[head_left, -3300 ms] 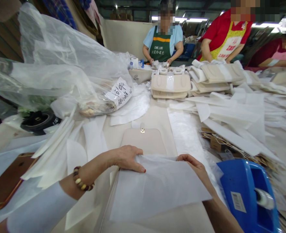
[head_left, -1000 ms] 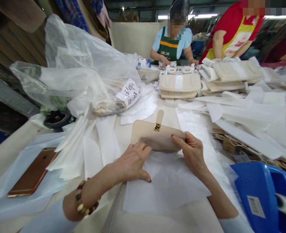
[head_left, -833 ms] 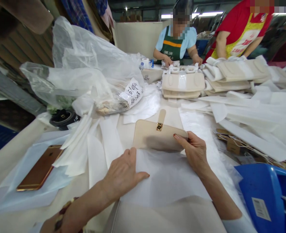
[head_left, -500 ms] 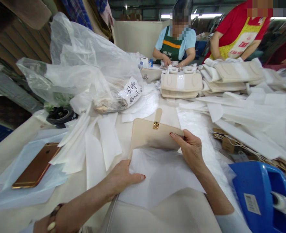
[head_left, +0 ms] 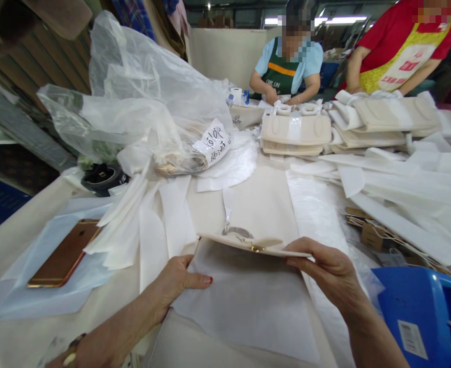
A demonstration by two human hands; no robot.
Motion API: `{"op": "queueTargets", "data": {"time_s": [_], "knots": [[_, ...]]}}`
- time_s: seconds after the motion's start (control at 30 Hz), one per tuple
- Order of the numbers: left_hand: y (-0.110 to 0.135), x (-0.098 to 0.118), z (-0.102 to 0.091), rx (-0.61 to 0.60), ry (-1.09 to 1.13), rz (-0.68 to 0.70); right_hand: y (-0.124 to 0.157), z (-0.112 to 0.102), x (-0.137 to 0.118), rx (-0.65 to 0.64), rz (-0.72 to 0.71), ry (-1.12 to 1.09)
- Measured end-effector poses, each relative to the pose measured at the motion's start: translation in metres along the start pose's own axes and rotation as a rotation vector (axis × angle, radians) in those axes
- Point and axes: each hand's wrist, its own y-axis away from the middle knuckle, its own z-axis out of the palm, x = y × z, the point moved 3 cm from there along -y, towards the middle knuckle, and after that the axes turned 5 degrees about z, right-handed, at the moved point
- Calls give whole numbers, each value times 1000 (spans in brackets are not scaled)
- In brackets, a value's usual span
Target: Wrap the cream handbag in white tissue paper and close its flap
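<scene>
Towards the near edge of the surface (head_left: 263, 199), apparently tucks white sheet (head_left: 244, 301) under flap (head_left: 231, 242) of beige bag (head_left: 187, 340), pinching the flap in nearly closed right hand (head_left: 332, 268) and steadying the sheet's left side with half-open left hand (head_left: 173, 283); next likely calls for keeping it flat. Has phone (head_left: 64, 253) towards left edge, wrapped bags (head_left: 296, 132) towards far edge, green-aproned person (head_left: 281, 71) beyond.

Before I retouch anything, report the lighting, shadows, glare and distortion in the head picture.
Head view: ceiling tube lights glare against a dim background; soft shading falls on the white sheet just below the raised handbag flap; the clear plastic bag shows pale highlights; the blue plastic bin looks stretched near the right edge, probably by a wide lens.
</scene>
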Motion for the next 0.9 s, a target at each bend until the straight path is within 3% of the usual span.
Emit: {"op": "queueTargets", "data": {"time_s": [0.17, 0.27, 0.4, 0.53, 0.73, 0.9], "knots": [[7, 3, 4, 21, -50, 16, 15, 13, -10, -210, -165, 296], [9, 2, 11, 35, 6, 4, 22, 23, -23, -288, -169, 582], [12, 4, 17, 36, 27, 73, 29, 38, -49, -326, -268, 806], [14, 7, 15, 53, -34, 59, 32, 55, -64, -315, -432, 984], [-4, 7, 10, 30, -52, 135, 24, 77, -73, -360, -633, 981], [-20, -6, 10, -8, 15, 119, -1, 66, -85, -356, -662, 874]]}}
